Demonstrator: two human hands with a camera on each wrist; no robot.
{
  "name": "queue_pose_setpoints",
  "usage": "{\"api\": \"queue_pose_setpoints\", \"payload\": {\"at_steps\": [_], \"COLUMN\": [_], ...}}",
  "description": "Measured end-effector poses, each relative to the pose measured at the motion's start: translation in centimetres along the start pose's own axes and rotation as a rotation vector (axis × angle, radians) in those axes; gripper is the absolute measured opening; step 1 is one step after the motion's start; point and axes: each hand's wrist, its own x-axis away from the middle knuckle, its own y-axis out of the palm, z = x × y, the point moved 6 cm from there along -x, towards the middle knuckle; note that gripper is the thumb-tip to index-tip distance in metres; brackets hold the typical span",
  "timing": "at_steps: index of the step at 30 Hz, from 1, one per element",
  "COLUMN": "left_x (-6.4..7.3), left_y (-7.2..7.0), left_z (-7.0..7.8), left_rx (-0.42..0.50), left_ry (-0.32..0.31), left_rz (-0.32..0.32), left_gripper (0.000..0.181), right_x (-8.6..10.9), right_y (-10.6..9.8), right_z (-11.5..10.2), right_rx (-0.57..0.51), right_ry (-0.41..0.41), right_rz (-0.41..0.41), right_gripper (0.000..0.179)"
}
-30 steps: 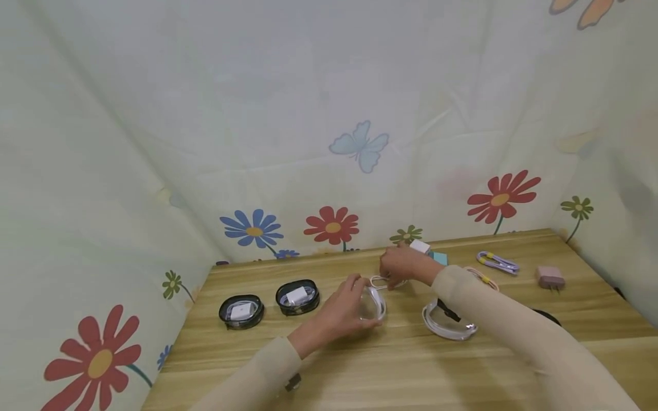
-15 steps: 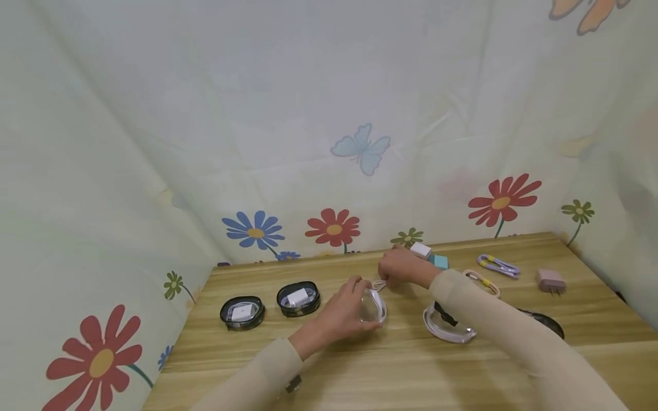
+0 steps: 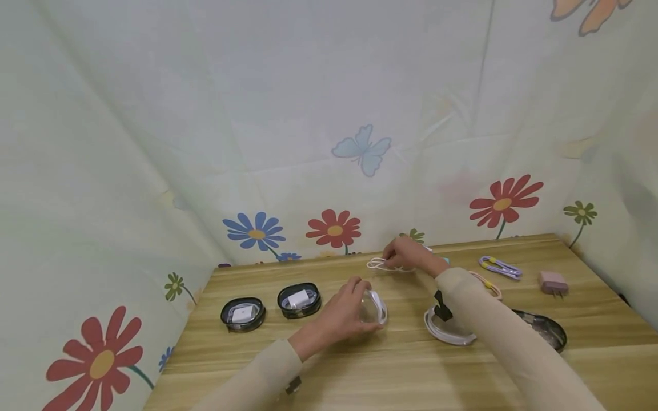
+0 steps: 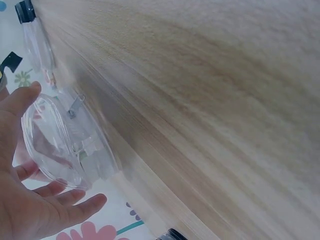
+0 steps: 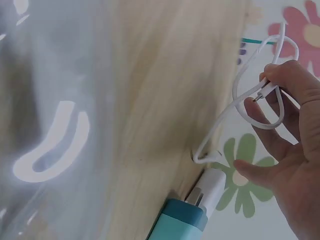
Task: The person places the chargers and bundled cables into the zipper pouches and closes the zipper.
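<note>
My left hand (image 3: 344,308) grips a small clear zip case (image 3: 379,308) with a whitish rim, standing on edge on the table. In the left wrist view the thumb is at one side of the case and the fingers spread along the other; a zip pull (image 4: 76,106) shows on it. Farther back, my right hand (image 3: 408,254) pinches a looped white charging cable (image 5: 241,97) near its plug. The loops hang around the fingers. Just below them in the right wrist view are a white charger (image 5: 212,187) and a teal charger (image 5: 182,222), mostly hidden in the head view.
Two black-rimmed oval cases (image 3: 243,326), each with a white charger and cable, stand at left. Another clear case (image 3: 447,337) lies under my right forearm, beside an open black case (image 3: 557,337). A purple cable (image 3: 501,267), pinkish cable (image 3: 488,283) and pink charger (image 3: 552,282) lie right.
My right hand has gathered the white cable and moved back with it, toward the rear edge of the table. More of the right black case shows. The left hand has stayed put.
</note>
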Motion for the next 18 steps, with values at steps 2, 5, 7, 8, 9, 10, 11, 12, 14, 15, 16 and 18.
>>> {"api": "queue_pose_setpoints", "payload": {"at_steps": [2,5,7,8,9,10,11,12,14,15,16,18], "left_x": [0.0,-0.1,0.0,0.0,0.0,0.0,0.0,0.0,-0.1,-0.1,-0.1,-0.1], "left_y": [0.0,0.1,0.1,0.1,0.1,0.1,0.1,0.1,0.2,0.2,0.2,0.1], "left_z": [0.0,0.1,0.1,0.1,0.1,0.1,0.1,0.1,0.1,0.1,0.1,0.1], "left_rx": [-0.006,-0.013,-0.01,-0.008,-0.007,-0.004,-0.004,-0.001,0.001,0.003,0.006,0.007], "left_ry": [0.003,0.006,0.001,-0.003,-0.009,-0.012,-0.018,-0.022,-0.025,-0.026,-0.025,-0.021], "left_rz": [0.003,0.003,-0.002,-0.004,-0.009,-0.01,-0.014,-0.017,-0.018,-0.019,-0.016,-0.013], "left_gripper": [0.082,0.083,0.083,0.083,0.083,0.083,0.084,0.084,0.084,0.084,0.084,0.084], "right_x": [0.1,0.2,0.3,0.3,0.3,0.3,0.3,0.3,0.4,0.4,0.4,0.5], "right_y": [-0.5,-1.1,-1.3,-1.4,-1.5,-1.5,-1.6,-1.6,-1.8,-1.9,-2.0,-2.2], "right_z": [0.2,0.4,0.5,0.6,0.7,0.8,0.9,1.0,1.0,1.0,0.9,0.8], "right_rx": [-0.077,-0.154,-0.182,-0.193,-0.198,-0.212,-0.22,-0.227,-0.238,-0.246,-0.251,-0.258], "right_ry": [0.029,0.064,0.084,0.098,0.111,0.126,0.136,0.146,0.155,0.158,0.157,0.152], "right_rz": [0.033,0.069,0.083,0.091,0.099,0.108,0.117,0.126,0.145,0.152,0.158,0.164], "right_gripper": [0.004,0.006,0.008,0.008,0.008,0.009,0.009,0.009,0.01,0.01,0.01,0.01]}}
